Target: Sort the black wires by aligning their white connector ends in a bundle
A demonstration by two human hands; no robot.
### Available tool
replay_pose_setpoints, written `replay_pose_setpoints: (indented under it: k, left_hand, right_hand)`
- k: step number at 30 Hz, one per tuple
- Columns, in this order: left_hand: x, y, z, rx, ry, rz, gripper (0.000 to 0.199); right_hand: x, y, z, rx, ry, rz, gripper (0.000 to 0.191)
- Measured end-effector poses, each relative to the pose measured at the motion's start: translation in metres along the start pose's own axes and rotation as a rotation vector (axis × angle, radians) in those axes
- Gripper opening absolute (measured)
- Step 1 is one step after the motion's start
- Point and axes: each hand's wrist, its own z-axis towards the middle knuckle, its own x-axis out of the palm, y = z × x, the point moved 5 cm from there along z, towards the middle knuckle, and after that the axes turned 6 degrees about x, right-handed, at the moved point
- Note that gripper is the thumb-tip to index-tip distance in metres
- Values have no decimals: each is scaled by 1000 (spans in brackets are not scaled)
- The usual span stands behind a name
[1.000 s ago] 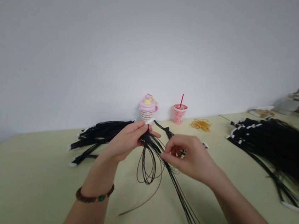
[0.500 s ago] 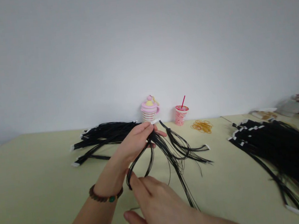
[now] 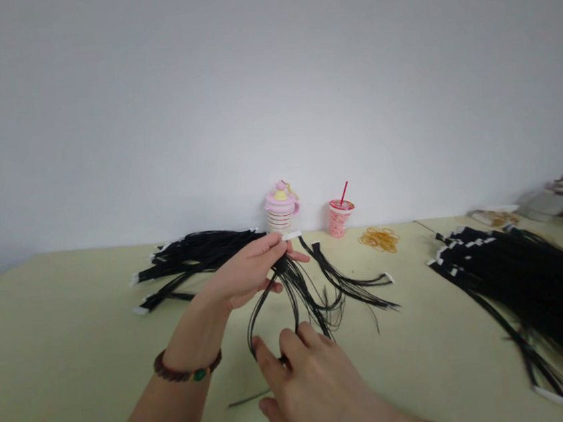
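— What is found at the left of the tabletop [image 3: 74, 340]?
— A pile of black cables [image 3: 200, 253], laid with white ends turned mostly leftward.

— And next to it?
— The left hand [image 3: 247, 268], by which the far end of the held cable bundle [image 3: 294, 278] is pinched between thumb and fingers, just below a white connector [image 3: 291, 235]; the other fingers are stretched out behind. (A beaded bracelet [image 3: 190, 373] is worn on that wrist.)

— Where is the bundle held, then?
— Over the middle of the tabletop, its strands hung toward the near side and a loop [image 3: 250, 335] formed in them. Beyond it, by the wall [image 3: 269, 91], a pink-lidded cup [image 3: 281, 209] is placed.

— And the right hand [image 3: 313, 375]?
— It is set at the near end of the loop, index finger laid against the strands, thumb held apart; whether they are gripped cannot be told, since the undersides of the fingers are hidden.

— What is seen farther right?
— A loose cable bundle [image 3: 352, 287] is spread out, with a straw cup [image 3: 339, 222] stood beyond it. Yellow bands [image 3: 379, 239] are heaped just right of that cup. At the right, a large heap of black cables [image 3: 525, 279] is spread, with white ends at its far side.
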Motion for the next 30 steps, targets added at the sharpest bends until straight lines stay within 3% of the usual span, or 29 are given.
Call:
replay_pose_setpoints:
  k: [3,8,10,13,17,20,24,30]
  left_hand:
    - [1,-4,-4,-24,50,-4,24]
    - [3,-12,-5,-12,6,-46,21]
    - [4,-14,-4,-15,8,-70,20]
    - [4,-15,-3,-11,8,-95,19]
    - [3,-13,0,-3,-5,-92,16]
    - [3,-7,5,-15,-17,-99,17]
    - [11,9,8,-70,27,-185,15]
    - [36,62,-2,-211,88,-397,18]
  right_hand:
    - [6,0,0,11,22,-52,59]
    - [10,7,-2,-118,-6,-2,91]
    - [-3,4,-7,-157,-54,79,76]
    - [-32,-13,-14,-124,-146,220,19]
    - [-47,-49,-13,127,-177,200,21]
    - [-42,-69,-11,226,-168,134,18]
    - [-28,-88,-21,233,-145,155,14]
    - [11,-124,-47,193,-128,330,18]
